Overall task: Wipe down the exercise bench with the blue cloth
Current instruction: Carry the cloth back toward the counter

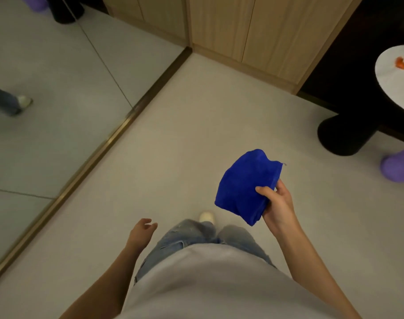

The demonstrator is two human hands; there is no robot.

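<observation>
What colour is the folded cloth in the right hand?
Deep royal blue, plain; the folded cloth shows best in the head view, held by the right hand.

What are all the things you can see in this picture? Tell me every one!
blue cloth: one, blue, bunched, held above the floor
mirror: one, gold-edged, left wall
cabinet: one, light wood, top middle
round table: one, white top on black base, right edge
small thing: one, orange, on the table
purple object: one, purple, floor at right
floor: one, pale grey, underneath everything
shoe: one, white, bottom middle
left hand: one, empty, lower middle
right hand: one, grips the blue cloth
</observation>
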